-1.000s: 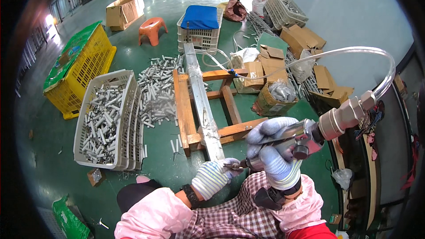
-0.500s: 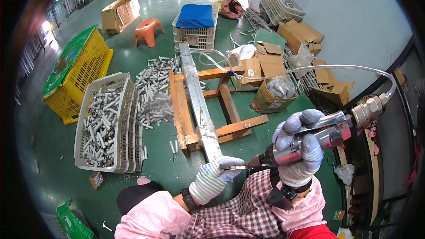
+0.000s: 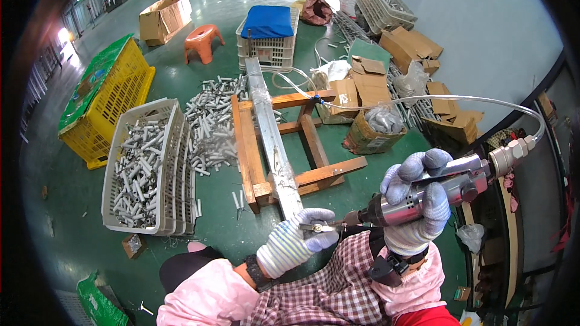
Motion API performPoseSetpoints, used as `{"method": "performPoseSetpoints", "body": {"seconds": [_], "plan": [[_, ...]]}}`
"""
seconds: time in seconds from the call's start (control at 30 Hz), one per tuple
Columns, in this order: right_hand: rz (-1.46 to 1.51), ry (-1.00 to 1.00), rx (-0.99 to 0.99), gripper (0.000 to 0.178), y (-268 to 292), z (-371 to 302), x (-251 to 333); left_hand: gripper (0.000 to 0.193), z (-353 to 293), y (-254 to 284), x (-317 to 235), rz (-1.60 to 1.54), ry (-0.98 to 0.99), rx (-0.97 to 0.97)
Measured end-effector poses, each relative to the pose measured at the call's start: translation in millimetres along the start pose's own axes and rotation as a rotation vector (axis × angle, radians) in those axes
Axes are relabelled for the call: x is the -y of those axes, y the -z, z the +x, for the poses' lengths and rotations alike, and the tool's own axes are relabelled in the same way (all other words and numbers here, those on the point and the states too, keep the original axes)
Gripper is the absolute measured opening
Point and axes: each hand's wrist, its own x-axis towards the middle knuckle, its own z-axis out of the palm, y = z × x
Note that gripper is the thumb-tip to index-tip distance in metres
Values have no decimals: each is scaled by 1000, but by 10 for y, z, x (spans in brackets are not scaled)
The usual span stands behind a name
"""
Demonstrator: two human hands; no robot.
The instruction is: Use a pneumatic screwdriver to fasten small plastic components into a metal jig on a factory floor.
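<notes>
My left hand (image 3: 291, 242), in a white striped work glove, is closed on a small metal part (image 3: 318, 227) pinched between thumb and fingers. My right hand (image 3: 417, 211), gloved too, wraps round a silver air-powered hand tool (image 3: 450, 192) held at a slant. The tool's nose (image 3: 353, 218) points left, close to the small part; whether they touch I cannot tell. Just beyond my left hand is the near end of a long metal bar (image 3: 279, 169), which lies across a wooden frame (image 3: 244, 156).
A clear air hose (image 3: 483, 93) arcs from the tool to the left. White crates (image 3: 172, 172) of grey metal tubes stand left, beside a loose tube pile (image 3: 212, 122). Further off are a yellow crate (image 3: 124, 93), an orange stool (image 3: 204, 42) and cardboard boxes (image 3: 365, 87).
My right hand and the tool have shifted to the right. My left hand has moved slightly right and up with the small metal part, which now shows more plainly.
</notes>
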Motion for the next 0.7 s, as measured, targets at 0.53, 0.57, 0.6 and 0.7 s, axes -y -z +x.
{"method": "performPoseSetpoints", "body": {"seconds": [0.53, 0.57, 0.6, 0.7], "plan": [[-23, -88, -2, 50, -65, -91, -43, 30, 8, 95, 267, 580, -228, -53], [-43, -143, 1, 51, -80, -110, -45, 33, 3, 116, 307, 593, -218, -37], [-44, -167, -20, 49, -121, -138, -51, 33, -3, 119, 297, 594, -217, -38], [-79, -158, 57, 47, -135, -170, -108, 35, -12, 127, 222, 725, -196, -18]]}}
